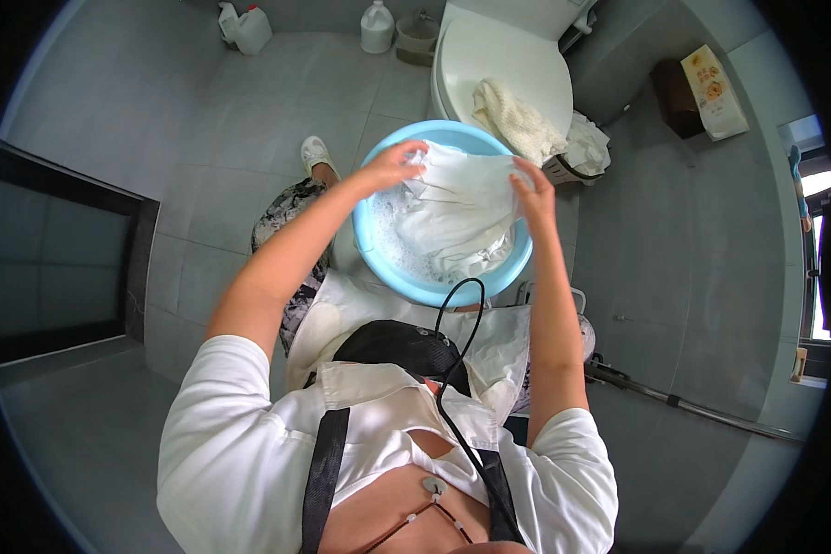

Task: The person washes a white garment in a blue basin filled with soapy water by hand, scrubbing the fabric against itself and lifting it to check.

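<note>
A white cloth (466, 194) lies in the blue basin (364, 242), its far edge lifted toward the basin's far rim and its lower part in suds (392, 247). The left hand (399, 166) grips the cloth's left corner above the basin; the right hand (535, 194) pinches its right edge. Beyond the basin stands a toilet (545, 74) with a cream towel (512, 120) draped over its lid.

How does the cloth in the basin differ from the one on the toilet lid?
The white cloth is held by the left hand and right hand in the sudsy basin; the cream cloth lies unheld on the toilet lid. The white cloth looks smooth, the cream cloth coarse. Both are rumpled.
</note>
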A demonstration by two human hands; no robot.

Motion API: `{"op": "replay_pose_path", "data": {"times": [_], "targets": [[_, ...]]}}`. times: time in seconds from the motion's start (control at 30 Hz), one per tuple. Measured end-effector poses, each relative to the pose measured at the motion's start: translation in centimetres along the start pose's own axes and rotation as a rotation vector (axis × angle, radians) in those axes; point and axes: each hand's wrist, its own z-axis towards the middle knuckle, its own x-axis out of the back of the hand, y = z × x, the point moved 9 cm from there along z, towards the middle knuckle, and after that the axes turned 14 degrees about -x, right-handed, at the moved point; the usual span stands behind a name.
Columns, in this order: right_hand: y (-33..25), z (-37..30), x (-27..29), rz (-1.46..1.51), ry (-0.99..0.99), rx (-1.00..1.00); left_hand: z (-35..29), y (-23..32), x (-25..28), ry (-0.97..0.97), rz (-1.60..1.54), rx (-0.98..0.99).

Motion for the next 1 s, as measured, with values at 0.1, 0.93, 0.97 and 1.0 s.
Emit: {"op": "replay_pose_path", "data": {"times": [0.1,0.93,0.97,1.0], "targets": [[2.4,0.4,-3.8,-0.582,0.098,0.095,0.4,-2.3,-2.2,-0.043,0.529,-0.101],[12.3,2.0,-11.8,-1.549,-0.165,0.126,1.5,-3.9,-4.5,-0.442,1.194,0.067],[10.4,2.0,-10.7,-1.387,-0.177,0.007,2.0,-3.9,-3.5,-0.438,1.168,0.111],[9.0,1.6,-9.4,-1.221,-0.186,-0.11,2.3,-3.7,-2.7,-0.437,1.143,0.154]]}}
